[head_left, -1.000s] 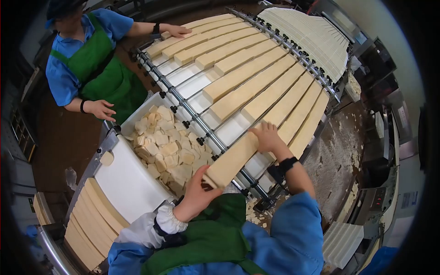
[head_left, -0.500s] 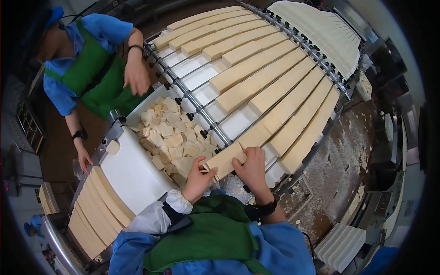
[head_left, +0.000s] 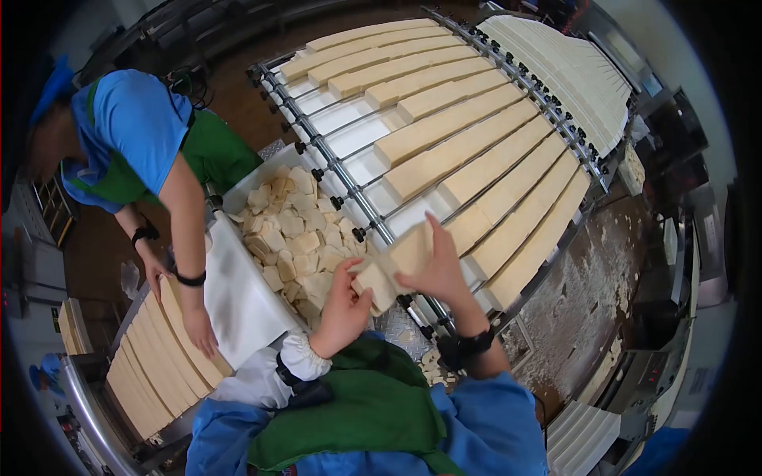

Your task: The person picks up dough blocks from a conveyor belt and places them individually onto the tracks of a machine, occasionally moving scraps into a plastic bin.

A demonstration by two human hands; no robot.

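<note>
Pale yellow, the small piece [head_left: 376,287] sits pinched in our left hand [head_left: 343,311], now apart from the bigger block [head_left: 410,251] our right hand [head_left: 444,274] grips. Past them lie loose scraps [head_left: 294,230] and long rows [head_left: 432,129].

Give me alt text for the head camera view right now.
The wearer's left hand holds a pale squarish piece by a bin of similar pieces while the right hand grips a pale block. Long blocks line a rack beyond; a co-worker leans over pale strips at left.
</note>
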